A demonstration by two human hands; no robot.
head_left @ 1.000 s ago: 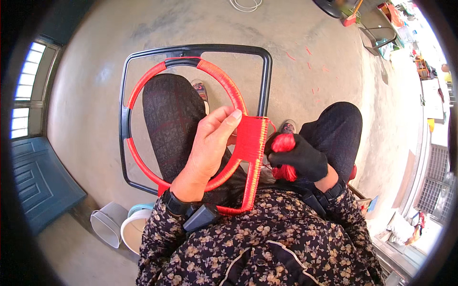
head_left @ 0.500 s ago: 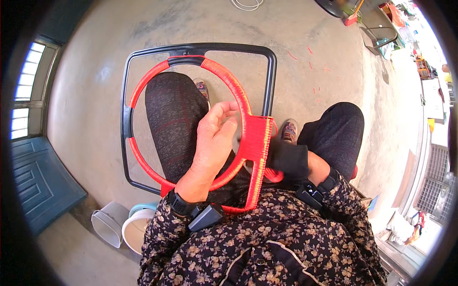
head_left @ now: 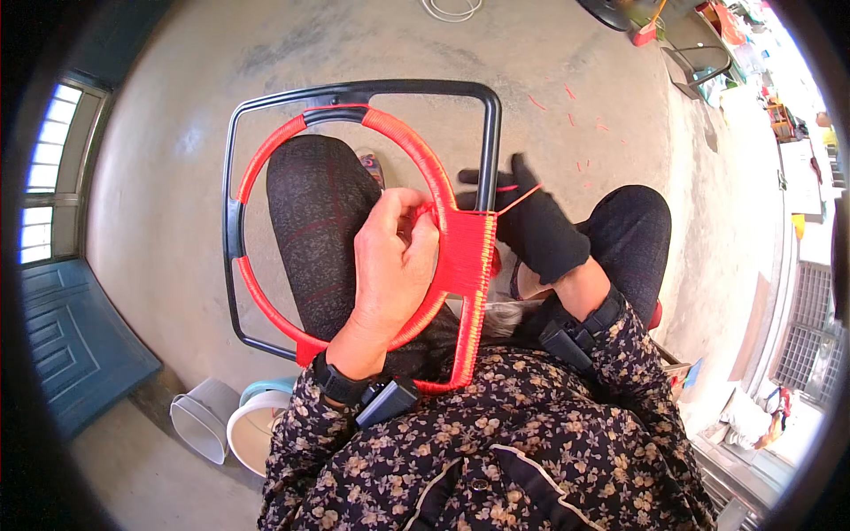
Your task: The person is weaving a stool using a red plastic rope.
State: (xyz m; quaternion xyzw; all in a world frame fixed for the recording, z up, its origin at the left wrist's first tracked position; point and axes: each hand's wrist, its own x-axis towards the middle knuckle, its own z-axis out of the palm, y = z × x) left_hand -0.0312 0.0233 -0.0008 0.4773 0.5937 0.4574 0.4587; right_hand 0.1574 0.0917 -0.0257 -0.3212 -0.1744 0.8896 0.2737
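A black metal frame with an inner ring wrapped in red cord rests over my lap. A broad red woven patch joins the ring to the frame's right side. My left hand, bare, reaches inside the ring, its fingers closed on red cord by the patch's upper left. Just right of the frame is my right hand in a black glove. A thin red strand runs taut from the patch's upper corner across that hand, whose thumb and a finger stick out. Its remaining fingers are partly hidden.
Red cord scraps lie on the concrete floor at the upper right. A grey bin and a pale basin stand at the lower left, near a blue panelled door. A red broom is at the far right.
My right hand has come up from beside the patch and out to the right, drawing the red strand taut. My left fingers have closed on red cord. The frame has shifted slightly left.
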